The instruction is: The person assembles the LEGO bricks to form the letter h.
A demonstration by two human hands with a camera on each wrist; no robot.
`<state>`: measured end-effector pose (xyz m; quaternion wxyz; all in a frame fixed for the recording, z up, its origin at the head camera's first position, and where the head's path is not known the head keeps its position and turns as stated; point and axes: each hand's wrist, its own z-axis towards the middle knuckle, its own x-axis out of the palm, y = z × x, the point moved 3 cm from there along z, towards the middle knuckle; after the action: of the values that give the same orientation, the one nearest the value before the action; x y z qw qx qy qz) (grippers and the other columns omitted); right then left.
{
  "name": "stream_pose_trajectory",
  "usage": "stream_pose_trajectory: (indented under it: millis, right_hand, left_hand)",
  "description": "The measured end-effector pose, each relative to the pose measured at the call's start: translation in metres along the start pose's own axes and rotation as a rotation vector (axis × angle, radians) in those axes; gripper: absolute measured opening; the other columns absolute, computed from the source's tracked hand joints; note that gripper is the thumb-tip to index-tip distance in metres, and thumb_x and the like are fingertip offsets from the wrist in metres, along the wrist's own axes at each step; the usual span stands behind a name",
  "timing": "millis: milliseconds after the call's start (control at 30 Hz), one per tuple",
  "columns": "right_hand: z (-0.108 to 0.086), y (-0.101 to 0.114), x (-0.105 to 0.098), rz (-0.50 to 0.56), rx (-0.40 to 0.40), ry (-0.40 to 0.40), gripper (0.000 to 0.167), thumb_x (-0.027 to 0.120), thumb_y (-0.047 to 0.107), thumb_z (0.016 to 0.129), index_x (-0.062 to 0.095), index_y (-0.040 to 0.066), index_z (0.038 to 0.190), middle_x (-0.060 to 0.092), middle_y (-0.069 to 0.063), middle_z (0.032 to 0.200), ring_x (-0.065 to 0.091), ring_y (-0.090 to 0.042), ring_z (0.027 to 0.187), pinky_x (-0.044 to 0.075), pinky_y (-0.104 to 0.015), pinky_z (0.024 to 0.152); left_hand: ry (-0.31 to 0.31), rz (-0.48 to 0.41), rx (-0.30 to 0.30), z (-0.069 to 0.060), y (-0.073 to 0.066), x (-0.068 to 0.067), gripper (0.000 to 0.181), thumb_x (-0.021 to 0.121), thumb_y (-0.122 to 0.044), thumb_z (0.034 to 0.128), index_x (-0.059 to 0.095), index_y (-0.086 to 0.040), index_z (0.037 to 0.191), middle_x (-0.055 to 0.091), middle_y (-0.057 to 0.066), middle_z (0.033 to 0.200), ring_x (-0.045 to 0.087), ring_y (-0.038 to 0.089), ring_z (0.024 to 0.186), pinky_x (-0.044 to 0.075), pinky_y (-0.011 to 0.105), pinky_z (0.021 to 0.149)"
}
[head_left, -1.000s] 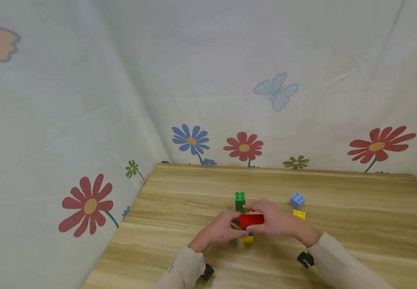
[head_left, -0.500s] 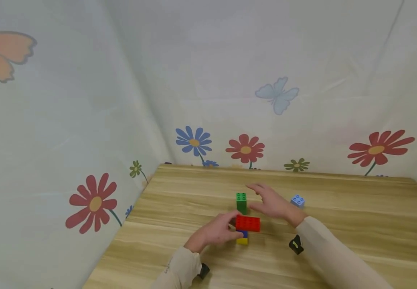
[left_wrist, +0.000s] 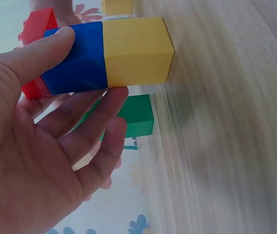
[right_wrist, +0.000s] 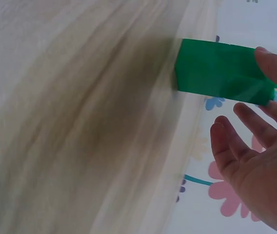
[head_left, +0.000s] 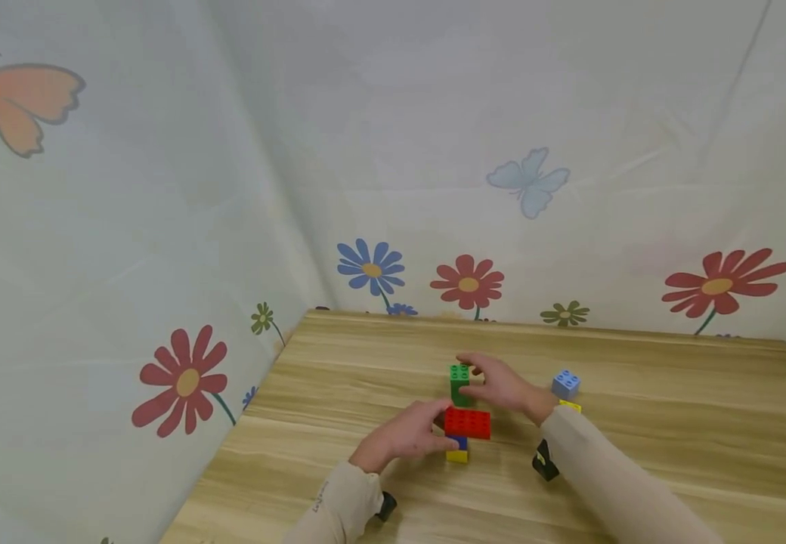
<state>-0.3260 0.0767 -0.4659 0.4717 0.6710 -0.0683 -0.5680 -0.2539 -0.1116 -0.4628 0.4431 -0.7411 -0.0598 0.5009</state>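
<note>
A stack of toy building bricks stands on the table, a red brick point(head_left: 468, 423) crosswise on a blue brick point(left_wrist: 77, 58), with a yellow brick point(left_wrist: 138, 51) at the bottom. My left hand point(head_left: 406, 432) grips this stack, its thumb pressed on the blue brick and its fingers behind. Just beyond stands an upright green block point(head_left: 459, 384). At its top my right hand point(head_left: 502, 385) pinches the green block, thumb on the near side and fingertips on the far side, partly hidden. The other right fingers are loosely bent below in the right wrist view point(right_wrist: 265, 161).
A light blue brick point(head_left: 566, 384) sits to the right of the right hand. Near it a yellow brick point(head_left: 570, 406) is mostly covered by the right sleeve. A flowered cloth wall point(head_left: 611, 227) borders the wooden table point(head_left: 338, 355) at the back and left.
My right hand has let go of the red brick, moved away from the stack and taken hold of the green block. My left hand keeps its grip on the stack.
</note>
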Motion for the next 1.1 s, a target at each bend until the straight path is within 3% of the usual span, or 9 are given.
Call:
stream_pose_trajectory:
  millis: [167, 367, 467, 700, 867, 1100]
  right_hand:
    - [0.003, -0.005, 0.006, 0.013, 0.017, 0.008, 0.038, 0.074, 0.014, 0.101, 0.061, -0.002, 0.132, 0.069, -0.011, 0.117, 0.065, -0.034, 0.111, 0.058, -0.048, 0.095]
    - [-0.008, -0.006, 0.003, 0.0, 0.075, -0.019, 0.032, 0.073, 0.014, 0.102, 0.061, 0.003, 0.13, 0.069, -0.005, 0.114, 0.064, -0.029, 0.11, 0.057, -0.048, 0.098]
    - [-0.017, -0.005, -0.002, -0.03, 0.108, -0.04, 0.032, 0.074, 0.016, 0.1, 0.063, 0.006, 0.128, 0.069, -0.002, 0.112, 0.064, -0.026, 0.108, 0.057, -0.048, 0.097]
    - [-0.042, -0.005, -0.013, -0.068, 0.113, -0.078, 0.026, 0.079, 0.012, 0.096, 0.065, 0.007, 0.118, 0.068, 0.002, 0.103, 0.063, -0.022, 0.1, 0.057, -0.046, 0.093]
    - [-0.056, -0.002, -0.02, -0.075, 0.094, -0.076, 0.028, 0.08, 0.012, 0.094, 0.067, 0.006, 0.117, 0.068, 0.002, 0.102, 0.063, -0.024, 0.099, 0.057, -0.044, 0.089]
    - [-0.071, -0.003, -0.022, -0.108, 0.039, -0.042, 0.031, 0.081, 0.014, 0.094, 0.067, 0.003, 0.119, 0.068, 0.004, 0.1, 0.063, -0.016, 0.092, 0.056, -0.033, 0.081]
  left_hand:
    - [-0.001, -0.008, -0.015, 0.001, -0.002, 0.0, 0.035, 0.08, -0.012, 0.0959, 0.065, -0.016, 0.128, 0.074, -0.006, 0.116, 0.066, 0.008, 0.107, 0.051, 0.036, 0.104]
    - [-0.023, 0.031, -0.048, 0.0, -0.003, -0.001, 0.028, 0.084, -0.015, 0.093, 0.066, -0.017, 0.114, 0.073, -0.008, 0.109, 0.065, 0.009, 0.103, 0.052, 0.033, 0.097]
    - [-0.031, 0.044, -0.056, 0.001, -0.004, -0.002, 0.03, 0.085, -0.016, 0.0918, 0.067, -0.016, 0.116, 0.073, -0.009, 0.11, 0.064, 0.011, 0.103, 0.052, 0.035, 0.097]
    - [-0.024, 0.067, -0.022, 0.005, -0.012, -0.003, 0.056, 0.086, -0.023, 0.0915, 0.063, -0.01, 0.14, 0.069, -0.003, 0.129, 0.062, 0.012, 0.111, 0.051, 0.035, 0.102]
    - [-0.017, 0.108, 0.023, 0.011, -0.02, -0.001, 0.043, 0.085, -0.025, 0.0921, 0.067, -0.014, 0.129, 0.068, -0.008, 0.115, 0.059, 0.007, 0.097, 0.052, 0.027, 0.089]
    - [-0.024, 0.222, 0.043, 0.017, -0.025, 0.005, 0.035, 0.083, -0.031, 0.0939, 0.07, -0.015, 0.122, 0.067, -0.01, 0.106, 0.057, 0.005, 0.089, 0.052, 0.023, 0.082]
